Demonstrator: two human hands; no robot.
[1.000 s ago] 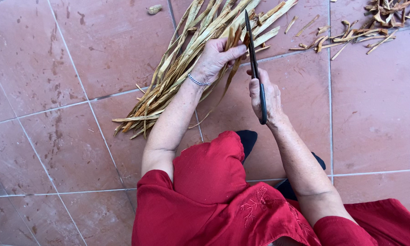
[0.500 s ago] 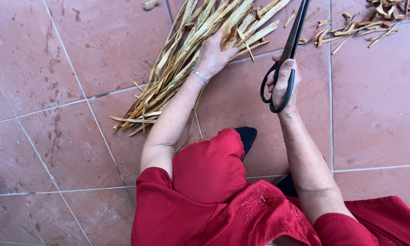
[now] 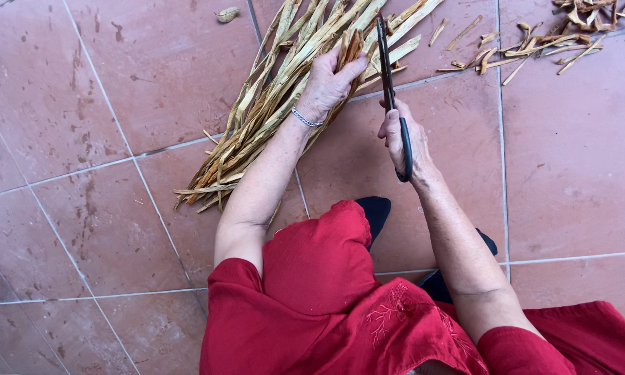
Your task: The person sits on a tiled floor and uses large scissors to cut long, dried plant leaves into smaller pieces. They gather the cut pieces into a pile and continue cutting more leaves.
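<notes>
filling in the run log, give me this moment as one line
left hand: grips dried leaf strips | right hand: holds black scissors, blades toward strips | cut scraps on tiled floor

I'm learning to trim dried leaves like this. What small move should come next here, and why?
Probably open the scissors and ease the blades over the strip ends. The left hand pinches a few dry leaf strips up off the floor, while the right hand holds the blades beside them, seemingly closed.
</notes>
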